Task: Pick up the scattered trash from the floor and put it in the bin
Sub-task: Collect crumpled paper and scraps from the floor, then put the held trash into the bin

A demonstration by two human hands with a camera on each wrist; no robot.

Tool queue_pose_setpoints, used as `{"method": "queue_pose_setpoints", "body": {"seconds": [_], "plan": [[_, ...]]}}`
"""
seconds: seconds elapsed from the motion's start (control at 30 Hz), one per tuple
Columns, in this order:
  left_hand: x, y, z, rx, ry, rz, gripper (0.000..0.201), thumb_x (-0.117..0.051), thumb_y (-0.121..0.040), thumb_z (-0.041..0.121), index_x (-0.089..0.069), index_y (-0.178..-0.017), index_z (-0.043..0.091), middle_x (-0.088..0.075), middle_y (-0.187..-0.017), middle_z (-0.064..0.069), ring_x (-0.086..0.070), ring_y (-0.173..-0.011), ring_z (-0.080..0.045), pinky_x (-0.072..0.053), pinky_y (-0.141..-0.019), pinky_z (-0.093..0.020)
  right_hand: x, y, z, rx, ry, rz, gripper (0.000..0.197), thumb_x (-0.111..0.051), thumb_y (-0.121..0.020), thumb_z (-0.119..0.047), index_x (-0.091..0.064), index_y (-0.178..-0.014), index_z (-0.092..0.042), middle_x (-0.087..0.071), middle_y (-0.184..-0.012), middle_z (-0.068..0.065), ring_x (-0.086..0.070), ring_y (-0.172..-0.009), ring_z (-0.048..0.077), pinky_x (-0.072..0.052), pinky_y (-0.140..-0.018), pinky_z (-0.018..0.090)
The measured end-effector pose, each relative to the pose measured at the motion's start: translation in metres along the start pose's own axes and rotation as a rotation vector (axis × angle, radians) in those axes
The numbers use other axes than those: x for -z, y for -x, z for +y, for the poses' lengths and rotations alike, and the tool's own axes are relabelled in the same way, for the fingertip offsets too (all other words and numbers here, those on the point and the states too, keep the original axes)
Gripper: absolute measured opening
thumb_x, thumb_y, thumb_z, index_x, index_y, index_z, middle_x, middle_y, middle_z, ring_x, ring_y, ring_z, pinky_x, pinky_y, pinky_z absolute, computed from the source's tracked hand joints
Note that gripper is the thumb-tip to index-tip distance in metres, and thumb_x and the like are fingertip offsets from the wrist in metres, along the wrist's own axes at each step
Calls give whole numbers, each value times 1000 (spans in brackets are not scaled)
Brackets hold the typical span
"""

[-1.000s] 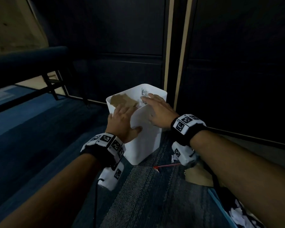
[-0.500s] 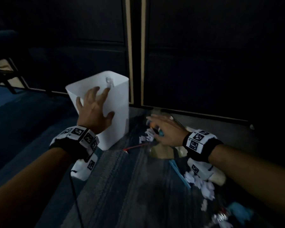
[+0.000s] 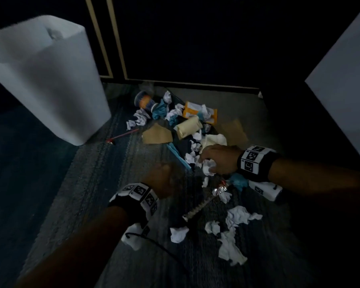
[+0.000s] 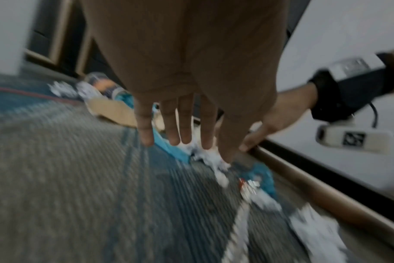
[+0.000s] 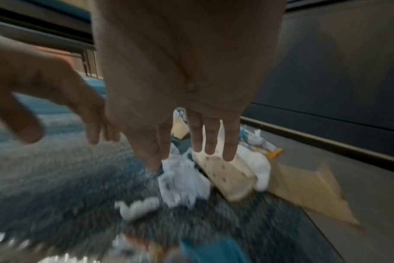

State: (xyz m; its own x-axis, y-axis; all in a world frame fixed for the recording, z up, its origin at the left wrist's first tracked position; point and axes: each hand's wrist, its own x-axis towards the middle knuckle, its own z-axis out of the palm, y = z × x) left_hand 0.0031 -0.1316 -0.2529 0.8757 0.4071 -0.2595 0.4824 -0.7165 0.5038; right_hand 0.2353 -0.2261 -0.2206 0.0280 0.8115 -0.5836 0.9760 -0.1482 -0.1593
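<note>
The white bin stands on the carpet at the upper left. To its right lies the trash pile: crumpled white paper, a beige packet, brown cardboard, an orange-and-blue cup, a foil wrapper. My right hand hovers just over the crumpled paper, its fingers straight and holding nothing. Blurred with motion, my left hand hangs over the carpet left of the pile. In the left wrist view its fingers are straight and empty.
Dark panels with gold trim close off the back. A white panel rises at the right. More torn white paper lies nearer me, and a red stick lies by the bin's foot. Grey-blue carpet spreads to the left.
Both hands have left the bin's rim and dropped to the right toward the trash pile. The view has swung right and down, so the bin now sits at the upper left.
</note>
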Motion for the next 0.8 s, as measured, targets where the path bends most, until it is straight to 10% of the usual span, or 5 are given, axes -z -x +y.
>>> {"method": "queue_pose_setpoints", "body": {"seconds": [0.27,0.37,0.57,0.8], "plan": [[-48,-12,26,-89,49,-231,45,-67,-86,28,-57,-130,25,-50,-138,0,-47,-127,-21,-39,-104,-30,-21,10,8,-2,-76,-137,30,-56,-98,-25,-64,-124,-16,-55,-135,19,-49,-124,42,-49,-93,46],[-61,-14,38,-145,13,-291,41,-62,-89,23,-59,-130,26,-50,-139,-1,-48,-126,-21,-36,-102,-28,-29,6,3,-8,-23,-161,39,-56,-98,-29,-55,-137,-21,-34,-152,18,-41,-132,34,-44,-100,40],[-88,-17,48,-50,-117,-236,50,-72,-79,32,-51,-121,14,-52,-127,-8,-56,-113,-33,-49,-92,-40,-42,0,8,7,69,-125,49,-56,-97,-27,-45,-144,-25,-4,-163,18,-2,-151,35,-23,-118,49],[-98,-20,53,115,-128,-187,46,-65,-84,25,-51,-127,17,-58,-123,-15,-58,-113,-34,-49,-90,-39,-54,0,13,-16,127,-38,55,-61,-93,-23,-43,-145,-30,-13,-160,17,-16,-146,39,-30,-115,50]]}}
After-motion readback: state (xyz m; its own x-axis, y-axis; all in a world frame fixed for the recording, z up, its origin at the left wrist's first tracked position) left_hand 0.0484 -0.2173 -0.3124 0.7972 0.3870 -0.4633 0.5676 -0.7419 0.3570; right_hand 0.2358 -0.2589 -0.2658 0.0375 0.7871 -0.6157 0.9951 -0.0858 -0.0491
